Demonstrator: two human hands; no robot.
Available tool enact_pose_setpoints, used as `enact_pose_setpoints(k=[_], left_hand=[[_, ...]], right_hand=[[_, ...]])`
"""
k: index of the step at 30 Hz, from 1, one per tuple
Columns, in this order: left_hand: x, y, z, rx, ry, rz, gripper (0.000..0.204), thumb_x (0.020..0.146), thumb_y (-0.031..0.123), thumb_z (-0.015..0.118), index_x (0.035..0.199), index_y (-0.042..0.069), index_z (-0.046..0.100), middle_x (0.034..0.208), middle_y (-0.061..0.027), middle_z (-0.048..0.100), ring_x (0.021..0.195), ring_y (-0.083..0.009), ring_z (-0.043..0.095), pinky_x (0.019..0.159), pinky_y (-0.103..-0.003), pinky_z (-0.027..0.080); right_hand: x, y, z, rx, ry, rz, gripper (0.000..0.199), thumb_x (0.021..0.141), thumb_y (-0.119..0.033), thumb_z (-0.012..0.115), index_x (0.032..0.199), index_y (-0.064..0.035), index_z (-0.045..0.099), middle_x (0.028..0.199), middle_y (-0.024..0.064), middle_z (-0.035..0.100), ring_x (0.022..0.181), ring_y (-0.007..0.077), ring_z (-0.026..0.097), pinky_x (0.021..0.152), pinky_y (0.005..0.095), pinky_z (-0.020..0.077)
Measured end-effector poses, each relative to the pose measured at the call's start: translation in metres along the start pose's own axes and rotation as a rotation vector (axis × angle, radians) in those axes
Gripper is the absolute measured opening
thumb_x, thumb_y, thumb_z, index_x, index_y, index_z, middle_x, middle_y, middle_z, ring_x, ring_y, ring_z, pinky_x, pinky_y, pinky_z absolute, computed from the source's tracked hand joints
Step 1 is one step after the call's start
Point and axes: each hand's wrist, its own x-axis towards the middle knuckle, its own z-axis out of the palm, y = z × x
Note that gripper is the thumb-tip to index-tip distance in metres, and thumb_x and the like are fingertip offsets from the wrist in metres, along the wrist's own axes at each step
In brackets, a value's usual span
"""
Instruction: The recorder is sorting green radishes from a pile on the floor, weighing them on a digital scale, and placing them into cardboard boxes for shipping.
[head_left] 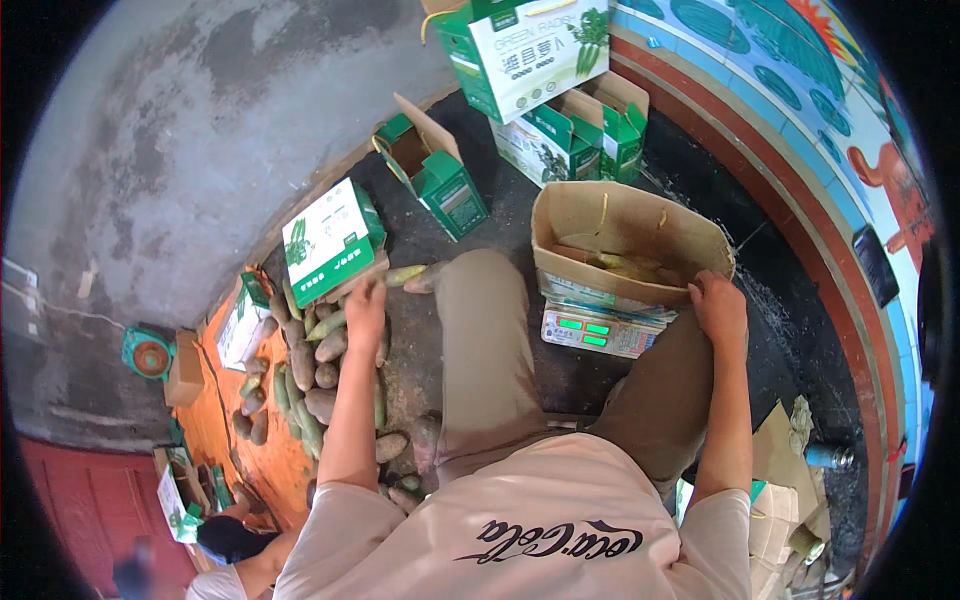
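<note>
The right hand (718, 300) curls, nearly closed, over the near right corner of an open cardboard box (630, 228); the left hand (366, 300) is half curled at the brown lower edge of a white-and-green carton (325, 240), and I cannot tell whether it grips. The open box sits left of the right hand on a scale (600, 338), with long radishes (630, 265) low inside. It is probably bottom-heavy, its walls stiff but likely to flex at the rim, so 2 hands under the base should hold better than the rim alone; the radishes look firm, maybe slippery, and could bruise. The left knee (485, 290) narrows the room between the hands, while loose radishes (303, 365) crowd the floor beside the left forearm. Just past both hands, dark floor stretches between the open box and a green box (445, 185); farther off, stacked cartons (540, 60) and, beyond the right hand, a red-brown ledge (790, 190) bound the reach.
</note>
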Motion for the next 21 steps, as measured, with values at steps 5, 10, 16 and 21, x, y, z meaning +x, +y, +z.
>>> enact_pose_setpoints(k=[5, 10, 16, 21], left_hand=[[-0.089, -0.169, -0.006, 0.513, -0.339, -0.294, 0.032, 0.083, 0.027, 0.054, 0.103, 0.002, 0.059, 0.1, -0.0215, 0.06, 0.095, -0.0365, 0.056, 0.079, -0.042, 0.045], [-0.212, -0.354, -0.037, 1.119, -0.958, -0.312, 0.035, 0.08, 0.03, 0.054, 0.106, 0.008, 0.061, 0.105, -0.02, 0.06, 0.103, -0.0328, 0.055, 0.088, -0.041, 0.043], [-0.316, -0.373, -0.036, 1.064, -1.126, -0.591, 0.037, 0.079, 0.027, 0.054, 0.109, 0.007, 0.06, 0.119, -0.018, 0.054, 0.109, -0.0319, 0.052, 0.088, -0.042, 0.043], [-0.356, -0.323, -0.029, 1.016, -1.333, -0.507, 0.039, 0.078, 0.024, 0.054, 0.114, 0.007, 0.056, 0.122, -0.0157, 0.051, 0.116, -0.0337, 0.045, 0.098, -0.046, 0.033]], right_hand=[[-0.003, -0.002, -0.003, -0.001, 0.011, 0.015, 0.018, 0.079, -0.02, 0.059, 0.086, -0.0032, 0.058, 0.087, 0.0153, 0.061, 0.081, 0.0327, 0.059, 0.069, 0.0413, 0.0472], [0.004, -0.016, -0.006, -0.005, 0.039, -0.024, 0.018, 0.08, -0.019, 0.058, 0.086, -0.0025, 0.058, 0.088, 0.0161, 0.061, 0.082, 0.0335, 0.059, 0.07, 0.0412, 0.0469], [-0.004, -0.013, -0.009, -0.04, 0.047, 0.043, 0.018, 0.08, -0.018, 0.057, 0.088, -0.002, 0.059, 0.088, 0.0166, 0.061, 0.082, 0.0338, 0.059, 0.071, 0.0413, 0.0468], [-0.007, -0.007, -0.007, -0.081, 0.109, -0.001, 0.015, 0.08, -0.017, 0.058, 0.087, -0.0038, 0.061, 0.084, 0.0168, 0.061, 0.079, 0.0341, 0.059, 0.069, 0.0407, 0.0468]])
